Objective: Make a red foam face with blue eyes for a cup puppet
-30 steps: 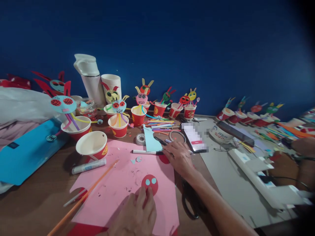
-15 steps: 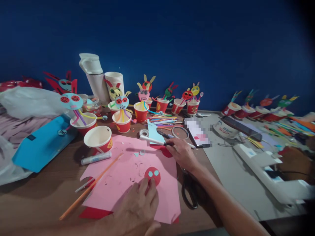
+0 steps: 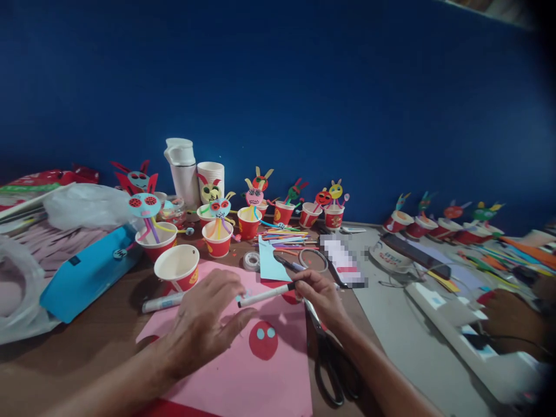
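My right hand [image 3: 316, 294] grips the black end of a white marker [image 3: 267, 294] and holds it level above a pink paper sheet [image 3: 264, 382]. My left hand [image 3: 204, 324] has come up to the marker's left tip, with the fingers closed around that end. On the pink sheet, just below the marker, lies a red paper circle [image 3: 263, 341] with two light blue dots. Black scissors [image 3: 330, 362] lie to the right of the sheet, under my right forearm.
An empty red paper cup [image 3: 178, 267], a glue stick [image 3: 163, 302], a tape roll [image 3: 251, 260] and light blue paper [image 3: 269, 263] lie beyond the sheet. Cups with paper figures [image 3: 219, 229] line the blue wall. Another person's hand [image 3: 508, 315] rests at the right.
My right hand has lifted the marker off the table. My left hand left the red circle and rose to the marker's tip. The camera tilted upward.
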Available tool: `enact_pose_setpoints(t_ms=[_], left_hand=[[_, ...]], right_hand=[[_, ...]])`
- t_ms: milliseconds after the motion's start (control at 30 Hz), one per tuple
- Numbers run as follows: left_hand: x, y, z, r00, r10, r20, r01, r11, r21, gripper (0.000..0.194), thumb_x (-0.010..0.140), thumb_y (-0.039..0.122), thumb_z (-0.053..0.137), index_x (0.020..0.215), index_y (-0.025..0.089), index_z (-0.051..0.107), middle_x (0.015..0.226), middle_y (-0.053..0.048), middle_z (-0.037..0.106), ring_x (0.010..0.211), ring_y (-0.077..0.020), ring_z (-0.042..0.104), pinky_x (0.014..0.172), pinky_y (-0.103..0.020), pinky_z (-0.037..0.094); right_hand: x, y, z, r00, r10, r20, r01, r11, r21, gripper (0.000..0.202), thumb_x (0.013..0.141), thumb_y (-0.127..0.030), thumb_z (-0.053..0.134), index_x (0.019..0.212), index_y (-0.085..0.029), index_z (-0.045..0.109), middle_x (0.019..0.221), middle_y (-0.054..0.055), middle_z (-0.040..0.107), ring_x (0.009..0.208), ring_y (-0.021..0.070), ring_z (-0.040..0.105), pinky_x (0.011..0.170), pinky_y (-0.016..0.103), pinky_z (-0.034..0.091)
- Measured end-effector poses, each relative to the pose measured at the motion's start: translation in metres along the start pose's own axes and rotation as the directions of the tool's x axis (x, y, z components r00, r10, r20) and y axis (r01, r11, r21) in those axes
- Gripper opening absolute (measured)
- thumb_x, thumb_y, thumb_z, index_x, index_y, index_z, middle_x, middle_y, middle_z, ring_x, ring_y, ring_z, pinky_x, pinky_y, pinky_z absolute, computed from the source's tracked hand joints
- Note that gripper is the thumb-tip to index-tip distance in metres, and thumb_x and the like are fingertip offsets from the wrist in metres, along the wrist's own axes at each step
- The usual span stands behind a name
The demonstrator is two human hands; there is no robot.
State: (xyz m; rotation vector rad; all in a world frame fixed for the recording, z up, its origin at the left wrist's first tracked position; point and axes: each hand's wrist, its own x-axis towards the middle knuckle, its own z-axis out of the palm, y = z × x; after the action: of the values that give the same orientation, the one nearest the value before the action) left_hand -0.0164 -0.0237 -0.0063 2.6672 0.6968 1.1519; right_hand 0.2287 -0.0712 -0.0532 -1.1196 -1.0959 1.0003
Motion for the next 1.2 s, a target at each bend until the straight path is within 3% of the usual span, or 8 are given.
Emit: enact_pose_setpoints(t_ms=[100, 200, 333, 467, 567, 733, 967, 1200], left_hand=[[0.005, -0.002, 0.005, 0.989, -0.013, 0.15, 0.0, 0.997, 0.082, 0.046, 0.083, 0.044, 0.056, 0.118, 0.015, 0.049, 0.113, -0.013, 0.057, 0.101, -0.0254, 0.053, 0.084, -0.039, 0.042], [0.005, 0.0, 0.013, 0.941, -0.077, 0.329, 0.041, 0.993, 0.115, 0.029, 0.091, 0.037, 0.042, 0.105, 0.017, 0.058, 0.094, -0.008, 0.065, 0.083, -0.0216, 0.059, 0.074, -0.034, 0.043], [0.008, 0.006, 0.014, 0.862, -0.17, 0.477, 0.145, 0.985, 0.089, 0.034, 0.094, 0.035, 0.032, 0.091, 0.019, 0.062, 0.073, -0.003, 0.065, 0.063, -0.0164, 0.059, 0.058, -0.025, 0.04], [0.018, 0.017, 0.014, 0.838, -0.206, 0.505, 0.217, 0.975, 0.037, 0.036, 0.093, 0.035, 0.03, 0.097, 0.02, 0.062, 0.075, -0.004, 0.067, 0.067, -0.0167, 0.062, 0.062, -0.023, 0.043], [0.027, 0.028, 0.018, 0.831, -0.161, 0.533, 0.222, 0.974, -0.052, 0.035, 0.092, 0.034, 0.031, 0.099, 0.021, 0.063, 0.081, -0.004, 0.069, 0.071, -0.0173, 0.064, 0.066, -0.024, 0.044], [0.038, 0.037, 0.023, 0.798, -0.2, 0.569, 0.314, 0.943, -0.108, 0.036, 0.091, 0.035, 0.031, 0.097, 0.02, 0.063, 0.078, -0.004, 0.068, 0.07, -0.018, 0.064, 0.065, -0.024, 0.044], [0.041, 0.034, 0.029, 0.735, -0.277, 0.619, 0.441, 0.889, -0.125, 0.036, 0.09, 0.036, 0.032, 0.088, 0.019, 0.063, 0.078, -0.004, 0.067, 0.071, -0.0187, 0.062, 0.063, -0.024, 0.042], [0.041, 0.037, 0.031, 0.75, -0.251, 0.612, 0.473, 0.85, -0.23, 0.031, 0.086, 0.035, 0.038, 0.077, 0.017, 0.062, 0.073, -0.002, 0.065, 0.07, -0.0184, 0.059, 0.064, -0.024, 0.041]], right_hand=[[-0.001, -0.003, 0.003, 1.0, -0.019, 0.017, 0.018, 0.999, 0.042, 0.015, 0.079, -0.031, 0.065, 0.081, -0.017, 0.063, 0.06, -0.001, 0.059, 0.054, 0.01, 0.051, 0.054, 0.023, 0.039], [0.0, -0.003, 0.005, 0.999, -0.031, 0.038, 0.027, 0.996, 0.091, 0.015, 0.079, -0.032, 0.065, 0.081, -0.017, 0.063, 0.059, -0.001, 0.06, 0.054, 0.0105, 0.052, 0.054, 0.023, 0.039], [0.0, -0.003, 0.009, 0.993, -0.046, 0.104, 0.027, 0.984, 0.177, 0.02, 0.077, -0.035, 0.067, 0.087, -0.018, 0.063, 0.063, -0.002, 0.06, 0.057, 0.0095, 0.053, 0.057, 0.022, 0.04], [-0.002, -0.002, 0.017, 0.971, -0.033, 0.238, -0.021, 0.975, 0.222, 0.036, 0.071, -0.042, 0.07, 0.095, -0.016, 0.063, 0.064, 0.0, 0.06, 0.059, 0.0117, 0.055, 0.059, 0.025, 0.042], [-0.003, -0.001, 0.019, 0.953, -0.027, 0.301, -0.046, 0.971, 0.233, 0.037, 0.071, -0.046, 0.07, 0.089, -0.013, 0.066, 0.061, 0.001, 0.059, 0.056, 0.0123, 0.053, 0.055, 0.025, 0.041], [-0.001, -0.003, 0.017, 0.962, -0.058, 0.268, -0.012, 0.968, 0.252, 0.03, 0.075, -0.045, 0.065, 0.08, -0.015, 0.066, 0.062, 0.0, 0.058, 0.056, 0.0116, 0.051, 0.056, 0.025, 0.042], [0.001, -0.005, 0.019, 0.965, -0.042, 0.259, -0.011, 0.98, 0.199, 0.031, 0.07, -0.041, 0.071, 0.083, -0.014, 0.062, 0.063, 0.0, 0.059, 0.059, 0.0118, 0.054, 0.059, 0.025, 0.043], [-0.004, -0.002, 0.024, 0.972, -0.015, 0.235, -0.032, 0.98, 0.195, 0.026, 0.073, -0.036, 0.07, 0.076, -0.015, 0.056, 0.055, -0.003, 0.058, 0.049, 0.0097, 0.054, 0.051, 0.021, 0.042]])
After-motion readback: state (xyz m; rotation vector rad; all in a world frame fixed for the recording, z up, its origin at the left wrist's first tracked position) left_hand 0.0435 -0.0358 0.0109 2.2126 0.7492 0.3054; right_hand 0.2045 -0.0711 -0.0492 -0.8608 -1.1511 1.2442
